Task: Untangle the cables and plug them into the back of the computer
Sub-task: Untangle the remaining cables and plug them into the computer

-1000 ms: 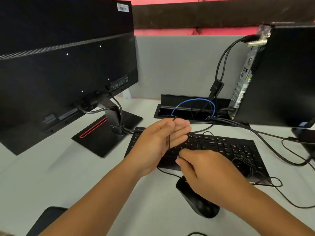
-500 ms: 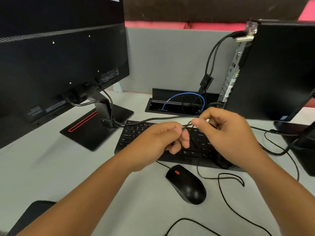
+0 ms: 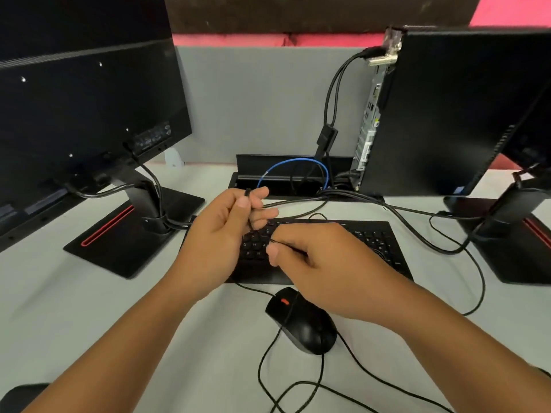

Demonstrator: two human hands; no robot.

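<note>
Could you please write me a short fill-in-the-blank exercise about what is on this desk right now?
1. Both hands pinch a thin black ____ above the keyboard.
2. The mouse has a ____ scroll wheel.
3. A ____ cable loops in the desk's cable tray.
4. The computer tower stands to the ____ of the keyboard.

Missing words: cable; red; blue; right

Black mouse (image 3: 304, 321) with red dot; blue cable (image 3: 293, 162).
</note>
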